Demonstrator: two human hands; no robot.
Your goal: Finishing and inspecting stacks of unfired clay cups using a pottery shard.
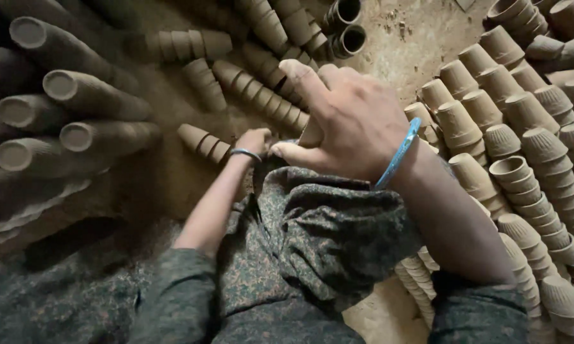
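Pottery workshop, small-scale and handmade by the look of it. Unglazed clay cups (491, 121) everywhere, all dull brown, nested into long stacks. At 9 o'clock, stacked rolls of cups (76, 95) lie piled sideways, bases facing out. At 12 o'clock more nested stacks (261, 95) lie loose on a dusty dirt floor (421, 32) scattered with clay crumbs. From 1 to 5 o'clock, a dense mass of nested cup stacks, rims and ribbed sides showing. No counter, no shelving; work happens on the ground, the person sitting low among the stock.
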